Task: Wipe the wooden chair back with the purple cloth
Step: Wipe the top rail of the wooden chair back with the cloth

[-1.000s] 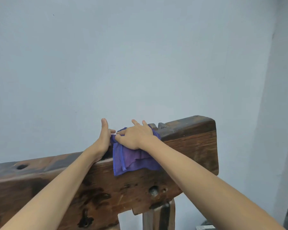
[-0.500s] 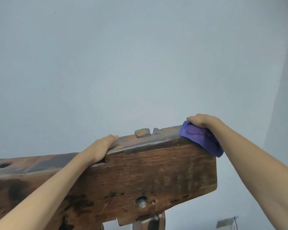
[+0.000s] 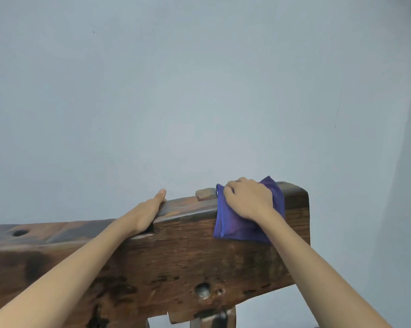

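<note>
The right hand lay palm-down on the cloth, its fingers bent over the far side of the folded fabric and pressing it against the top edge of the chair back, near that plank's right end. The purple cloth was draped over the edge, part of it on the top face and the larger part hanging down the near face below the wrist. Just left of the cloth a small wooden peg stood up from the top edge, touching or nearly touching the fabric. The left hand rested further left on the same edge, apart from the cloth, its fingers held straight along the far side of the wood with nothing held in them. The back was a thick, dark, worn plank with a round hole in its top at the far left and a plugged hole in its near face; a pale blue wall stood behind it
</note>
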`<state>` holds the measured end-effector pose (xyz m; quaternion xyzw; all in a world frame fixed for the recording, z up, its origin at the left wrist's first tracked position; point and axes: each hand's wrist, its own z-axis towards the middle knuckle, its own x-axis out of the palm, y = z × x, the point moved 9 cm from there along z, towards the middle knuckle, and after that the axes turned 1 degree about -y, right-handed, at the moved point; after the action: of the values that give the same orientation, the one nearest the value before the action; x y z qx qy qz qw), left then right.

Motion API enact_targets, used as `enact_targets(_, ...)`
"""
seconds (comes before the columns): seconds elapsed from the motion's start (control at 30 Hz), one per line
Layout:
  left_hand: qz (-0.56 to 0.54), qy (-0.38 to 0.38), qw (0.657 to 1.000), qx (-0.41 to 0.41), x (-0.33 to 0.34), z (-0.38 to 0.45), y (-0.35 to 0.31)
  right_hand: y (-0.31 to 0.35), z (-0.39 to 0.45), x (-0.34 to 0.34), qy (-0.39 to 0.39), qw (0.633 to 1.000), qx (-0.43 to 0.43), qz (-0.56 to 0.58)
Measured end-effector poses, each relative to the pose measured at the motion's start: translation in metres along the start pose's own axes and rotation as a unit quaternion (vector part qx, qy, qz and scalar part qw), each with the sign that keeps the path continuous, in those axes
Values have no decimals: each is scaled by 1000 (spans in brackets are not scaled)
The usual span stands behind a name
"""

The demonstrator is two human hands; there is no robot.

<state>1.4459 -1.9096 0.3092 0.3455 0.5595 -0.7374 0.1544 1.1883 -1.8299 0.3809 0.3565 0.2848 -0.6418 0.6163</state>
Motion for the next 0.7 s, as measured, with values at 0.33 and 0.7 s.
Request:
enact_targets(0.33,-3,-8,1000,9,4,5,4,-106,6,-25,-22,992,128,3)
enact_targets(0.7,24,-28,999,36,5,8,-2,-166,18,6,195,841,221,455)
